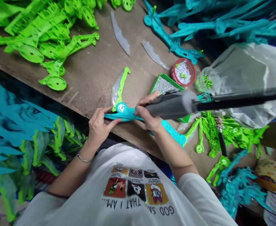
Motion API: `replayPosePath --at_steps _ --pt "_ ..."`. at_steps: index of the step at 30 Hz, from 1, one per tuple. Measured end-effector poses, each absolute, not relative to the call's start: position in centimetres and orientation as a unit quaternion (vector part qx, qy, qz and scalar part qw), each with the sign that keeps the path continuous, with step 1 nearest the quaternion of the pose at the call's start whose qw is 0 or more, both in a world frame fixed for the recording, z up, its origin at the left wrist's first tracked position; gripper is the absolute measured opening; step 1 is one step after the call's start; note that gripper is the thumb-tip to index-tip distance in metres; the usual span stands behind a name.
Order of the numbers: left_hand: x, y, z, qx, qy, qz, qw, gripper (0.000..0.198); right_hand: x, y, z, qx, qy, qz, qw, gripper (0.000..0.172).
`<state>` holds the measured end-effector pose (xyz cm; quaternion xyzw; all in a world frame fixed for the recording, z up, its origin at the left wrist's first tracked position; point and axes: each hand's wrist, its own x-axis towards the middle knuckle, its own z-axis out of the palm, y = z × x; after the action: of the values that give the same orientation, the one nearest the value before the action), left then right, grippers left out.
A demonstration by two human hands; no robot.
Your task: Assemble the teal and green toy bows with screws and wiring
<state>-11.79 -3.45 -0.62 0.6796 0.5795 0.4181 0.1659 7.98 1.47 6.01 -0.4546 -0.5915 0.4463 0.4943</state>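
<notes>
My left hand (100,124) grips one end of a turquoise plastic toy part (130,113), which lies at the table's near edge. A round white emblem (121,107) sits on it. From that end a lime-green arm with a clear blade (120,89) sticks out away from me. My right hand (149,111) is closed around the front of a dark grey electric screwdriver (168,103) over the same part. The screwdriver's tip is hidden by my fingers. Past my right wrist more turquoise plastic (173,131) shows, with a green arm at its end.
A green tray of small screws (163,84), a red basket of white pieces (183,71) and a tub of green bits (207,82) stand beyond my right hand. Green parts (34,40) pile up far left. Turquoise parts (213,26) fill the far right. Clear blades (120,34) lie between.
</notes>
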Motion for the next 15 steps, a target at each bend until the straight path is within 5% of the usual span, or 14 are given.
replayPosePath --at_steps 10,15 --pt "-12.1 -3.1 -1.1 0.691 0.563 0.427 0.149 0.048 8.0 2.6 6.5 -0.397 -0.662 0.458 0.441 0.020" --pt "-12.1 -3.1 -1.1 0.702 0.564 0.409 0.148 0.048 12.7 4.8 6.9 -0.399 -0.558 0.329 0.649 0.028"
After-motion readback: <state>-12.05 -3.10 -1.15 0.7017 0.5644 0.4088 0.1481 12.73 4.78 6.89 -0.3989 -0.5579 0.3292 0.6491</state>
